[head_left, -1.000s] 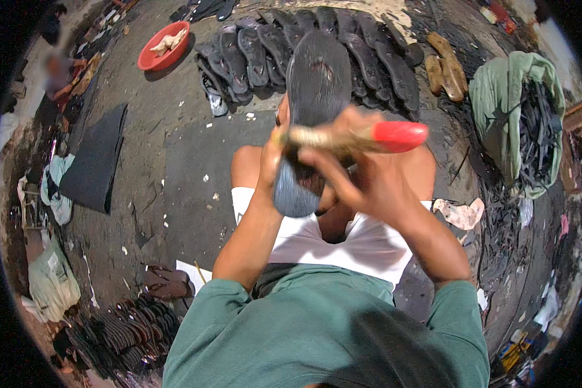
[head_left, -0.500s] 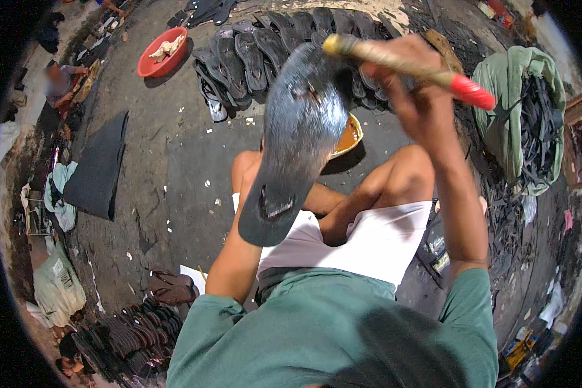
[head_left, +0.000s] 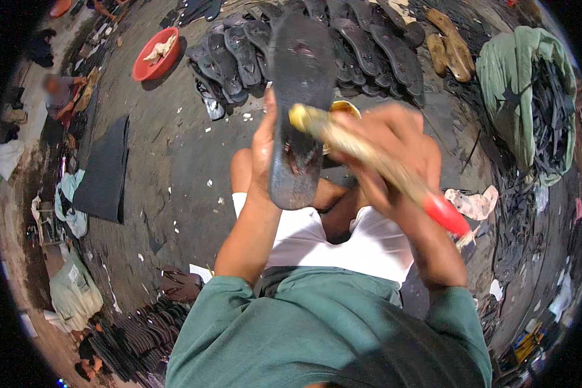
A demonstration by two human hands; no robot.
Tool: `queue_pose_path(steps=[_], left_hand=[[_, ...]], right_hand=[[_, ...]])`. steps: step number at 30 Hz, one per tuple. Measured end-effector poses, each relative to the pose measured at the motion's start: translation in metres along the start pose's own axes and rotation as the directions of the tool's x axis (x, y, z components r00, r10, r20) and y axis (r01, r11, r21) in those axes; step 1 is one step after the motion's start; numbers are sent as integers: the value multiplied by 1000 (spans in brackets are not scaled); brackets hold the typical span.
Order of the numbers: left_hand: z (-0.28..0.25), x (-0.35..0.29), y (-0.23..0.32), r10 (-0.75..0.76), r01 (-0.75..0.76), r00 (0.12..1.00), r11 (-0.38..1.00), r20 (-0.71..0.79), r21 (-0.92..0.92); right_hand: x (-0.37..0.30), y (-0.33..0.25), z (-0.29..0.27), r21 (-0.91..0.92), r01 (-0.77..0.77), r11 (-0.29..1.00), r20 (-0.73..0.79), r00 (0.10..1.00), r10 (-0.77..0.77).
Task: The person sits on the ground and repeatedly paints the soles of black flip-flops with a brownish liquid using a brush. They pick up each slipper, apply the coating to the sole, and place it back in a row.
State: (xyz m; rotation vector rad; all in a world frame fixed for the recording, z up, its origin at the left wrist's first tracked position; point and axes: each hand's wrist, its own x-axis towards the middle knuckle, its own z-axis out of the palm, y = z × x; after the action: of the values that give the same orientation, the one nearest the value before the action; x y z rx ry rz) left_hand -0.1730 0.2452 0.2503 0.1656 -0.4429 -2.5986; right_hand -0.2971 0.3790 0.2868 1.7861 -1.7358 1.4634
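Observation:
Upright in front of me, my left hand (head_left: 263,145) grips a long dark sandal sole (head_left: 301,71) along its left edge, with most of the fingers hidden behind it. The sole has slots near both ends, and its lower part looks glossy. My right hand (head_left: 388,149), blurred by motion, is closed around a brush-like wooden stick (head_left: 368,152) with a yellow tip and a red end. Its yellow tip overlaps the middle of the sole; whether it touches cannot be made out. Behind the hands a yellow-rimmed bowl (head_left: 346,107) is mostly covered.
Rows of dark sandals (head_left: 368,52) lie on the floor ahead. A red basin (head_left: 156,55) with pale cloth stands far left, near a black sheet (head_left: 103,171). Wooden shoe forms (head_left: 456,48) and a green sack of black strips (head_left: 524,97) are right. A person (head_left: 64,94) sits at far left.
The sole has turned more upright, and its bright wet-looking shine has dulled. My right hand and the stick have come down and nearer, from the sole's far end to its middle.

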Motion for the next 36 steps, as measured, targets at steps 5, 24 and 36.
queue_pose_path(steps=[5,24,36], left_hand=[[-7,22,-18,149,-139,989,961,-22,237],[-125,315,-107,-10,108,935,961,-355,256],[-183,46,75,729,-110,572,522,-376,846]], right_hand=[[-12,6,12,21,111,994,259,959,-112],[-92,68,-42,635,-640,432,-109,479,871],[-15,62,7,-47,-976,212,62,209,976]])
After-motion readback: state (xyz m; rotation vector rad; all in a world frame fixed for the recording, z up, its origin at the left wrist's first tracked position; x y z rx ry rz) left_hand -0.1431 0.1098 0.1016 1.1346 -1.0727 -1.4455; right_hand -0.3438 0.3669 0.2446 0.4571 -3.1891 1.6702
